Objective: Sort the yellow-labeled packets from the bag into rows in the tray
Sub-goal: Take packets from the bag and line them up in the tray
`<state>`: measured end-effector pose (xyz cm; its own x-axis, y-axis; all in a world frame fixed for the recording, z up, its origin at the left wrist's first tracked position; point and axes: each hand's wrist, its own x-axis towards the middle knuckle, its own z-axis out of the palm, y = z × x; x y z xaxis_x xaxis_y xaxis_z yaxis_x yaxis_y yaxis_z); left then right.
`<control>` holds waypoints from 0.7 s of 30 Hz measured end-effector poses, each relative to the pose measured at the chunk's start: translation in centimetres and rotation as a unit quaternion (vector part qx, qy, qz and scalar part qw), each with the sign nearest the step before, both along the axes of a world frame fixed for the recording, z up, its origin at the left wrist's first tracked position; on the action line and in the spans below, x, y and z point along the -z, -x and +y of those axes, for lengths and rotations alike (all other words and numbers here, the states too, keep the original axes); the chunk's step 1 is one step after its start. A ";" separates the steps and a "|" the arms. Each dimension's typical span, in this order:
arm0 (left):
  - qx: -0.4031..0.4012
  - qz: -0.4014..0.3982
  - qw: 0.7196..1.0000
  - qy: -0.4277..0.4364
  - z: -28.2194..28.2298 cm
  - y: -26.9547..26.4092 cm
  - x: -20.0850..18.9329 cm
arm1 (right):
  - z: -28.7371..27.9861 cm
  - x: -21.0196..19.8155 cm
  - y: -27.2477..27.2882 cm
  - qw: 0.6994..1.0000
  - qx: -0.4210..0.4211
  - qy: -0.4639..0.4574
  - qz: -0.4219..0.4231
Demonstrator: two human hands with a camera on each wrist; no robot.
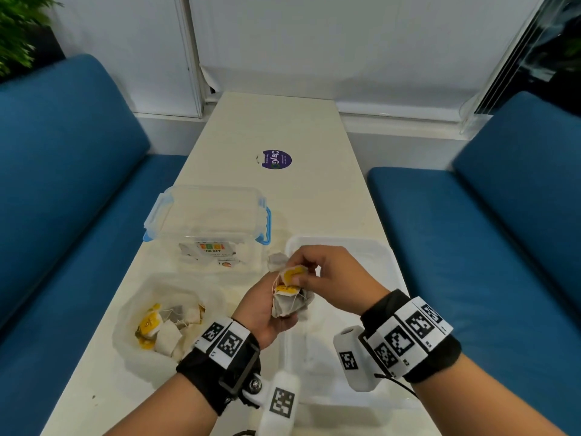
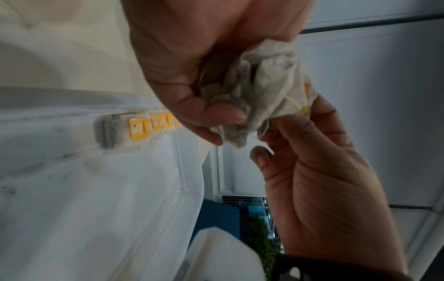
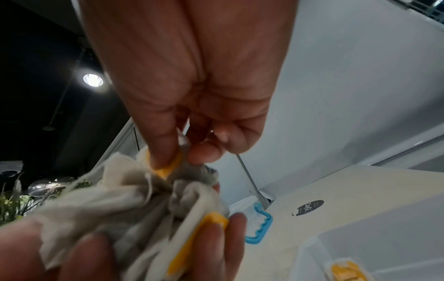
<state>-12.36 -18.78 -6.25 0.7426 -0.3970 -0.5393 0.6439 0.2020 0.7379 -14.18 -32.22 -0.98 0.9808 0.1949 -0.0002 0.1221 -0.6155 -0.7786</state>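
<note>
Our left hand clutches a tangled bunch of packets; our right hand pinches one label. Knotted strings may drag extra packets out.

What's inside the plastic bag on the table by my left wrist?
The plastic bag holds loose tea bags, white sachets with strings and yellow tags. They overlap, and the left wrist covers the bag's near edge, so their number and anything underneath can't be seen.
</note>
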 end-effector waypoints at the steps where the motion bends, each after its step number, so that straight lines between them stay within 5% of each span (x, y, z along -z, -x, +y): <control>1: 0.002 -0.001 1.000 -0.003 0.1 0.0 -0.1 | -0.1 -0.2 0.1 1.000 0.011 -0.013 0.000; 5: -0.010 0.022 0.999 0.035 0.7 -0.3 -0.2 | -1.1 -1.0 0.0 0.979 0.085 -0.184 -0.004; 12: -0.046 0.110 0.990 0.070 1.6 -0.6 0.2 | -2.6 -0.4 -1.0 0.967 0.206 -0.150 0.021; 18: -0.053 0.127 0.987 0.085 2.0 0.0 0.4 | -3.0 2.8 -1.7 0.966 0.170 0.085 0.177; 21: -0.071 0.123 0.987 0.070 2.6 -0.3 0.7 | -2.7 4.6 -1.8 0.949 0.129 0.116 0.261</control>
<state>-12.08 -16.18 -6.99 0.6493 -0.3823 -0.6574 0.7582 0.3927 0.5205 -12.40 -34.90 -5.59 0.8498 -0.1169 -0.5139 -0.4220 -0.7353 -0.5304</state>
